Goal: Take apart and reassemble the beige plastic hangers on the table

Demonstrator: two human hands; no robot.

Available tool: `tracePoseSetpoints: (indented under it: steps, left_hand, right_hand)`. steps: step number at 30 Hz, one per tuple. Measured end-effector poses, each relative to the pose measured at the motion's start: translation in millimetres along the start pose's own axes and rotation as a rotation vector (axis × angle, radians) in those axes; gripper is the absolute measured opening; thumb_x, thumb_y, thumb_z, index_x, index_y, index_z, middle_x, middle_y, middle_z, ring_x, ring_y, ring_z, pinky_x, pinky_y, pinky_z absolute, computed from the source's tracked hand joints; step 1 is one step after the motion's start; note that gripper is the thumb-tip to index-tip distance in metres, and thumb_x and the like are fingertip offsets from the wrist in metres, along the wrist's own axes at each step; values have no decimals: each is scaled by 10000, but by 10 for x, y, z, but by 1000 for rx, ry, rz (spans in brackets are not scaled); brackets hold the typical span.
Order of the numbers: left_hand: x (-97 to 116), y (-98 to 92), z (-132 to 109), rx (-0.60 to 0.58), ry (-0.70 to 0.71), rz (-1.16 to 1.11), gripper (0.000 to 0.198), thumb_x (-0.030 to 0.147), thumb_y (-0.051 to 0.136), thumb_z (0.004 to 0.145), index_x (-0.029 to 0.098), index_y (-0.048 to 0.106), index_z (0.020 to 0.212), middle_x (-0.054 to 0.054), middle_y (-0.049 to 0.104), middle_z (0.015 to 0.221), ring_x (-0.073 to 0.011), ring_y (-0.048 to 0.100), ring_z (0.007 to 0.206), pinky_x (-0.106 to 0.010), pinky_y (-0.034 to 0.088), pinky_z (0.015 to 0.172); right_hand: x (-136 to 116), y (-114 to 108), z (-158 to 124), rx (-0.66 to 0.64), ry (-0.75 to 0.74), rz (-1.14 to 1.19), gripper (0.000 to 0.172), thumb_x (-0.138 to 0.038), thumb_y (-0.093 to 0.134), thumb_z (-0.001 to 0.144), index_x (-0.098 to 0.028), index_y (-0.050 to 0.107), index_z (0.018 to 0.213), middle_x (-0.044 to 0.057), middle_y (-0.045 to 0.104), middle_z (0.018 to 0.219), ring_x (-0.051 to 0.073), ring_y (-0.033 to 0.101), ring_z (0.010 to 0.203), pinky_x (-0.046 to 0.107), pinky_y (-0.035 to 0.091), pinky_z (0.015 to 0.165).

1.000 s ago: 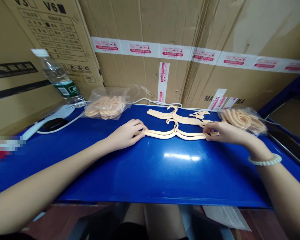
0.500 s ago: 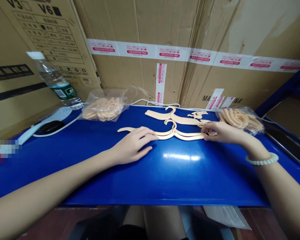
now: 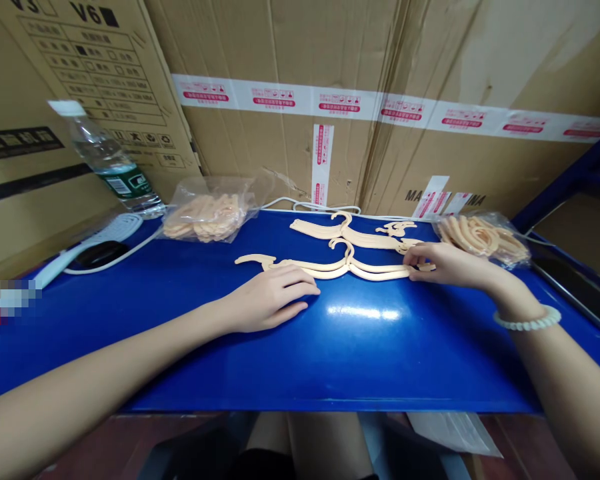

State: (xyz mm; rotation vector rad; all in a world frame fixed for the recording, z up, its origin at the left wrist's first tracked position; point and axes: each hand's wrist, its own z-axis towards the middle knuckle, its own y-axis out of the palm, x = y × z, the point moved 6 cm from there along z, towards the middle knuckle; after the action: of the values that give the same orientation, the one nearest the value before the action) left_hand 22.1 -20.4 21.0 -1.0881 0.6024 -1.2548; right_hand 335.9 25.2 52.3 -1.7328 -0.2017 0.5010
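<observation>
A beige plastic hanger [image 3: 377, 273] lies on the blue table, its hook pointing away from me. My left hand [image 3: 275, 297] rests beside its left arm, fingers stretched out and partly covering the front edge. At the other end, thumb and fingers of my right hand [image 3: 443, 263] pinch the hanger's right tip. A curved end piece [image 3: 254, 259] sticks out past the hanger's left side. Just behind lies a second beige hanger [image 3: 370, 240], its right end partly hidden by my right hand. Small beige pieces [image 3: 396, 228] lie beyond it.
Clear bags of beige parts lie on both sides, a left bag [image 3: 210, 217] and a right bag [image 3: 480, 239]. A water bottle [image 3: 123, 179] stands at back left near a black object [image 3: 101, 254]. A phone [image 3: 580, 290] lies at right. Cardboard boxes [image 3: 260, 40] wall the back.
My left hand has slid slightly toward me, baring more of the hanger's left arm and end piece. My right hand keeps its pinch in the same place.
</observation>
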Motion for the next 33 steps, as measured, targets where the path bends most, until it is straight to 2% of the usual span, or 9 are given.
tracePoseSetpoints:
  steps: [33]
  left_hand:
    - [-6,0,0,-6,-7,-1,252,219,491,1006,173,639,1204,-133,664,1228,-272,599,1183,-457,494,1017]
  right_hand:
    - [3,3,-5,20,-22,-18,266,-444,599,805,-223,705,909,77,723,949,260,664,847,349,508,748]
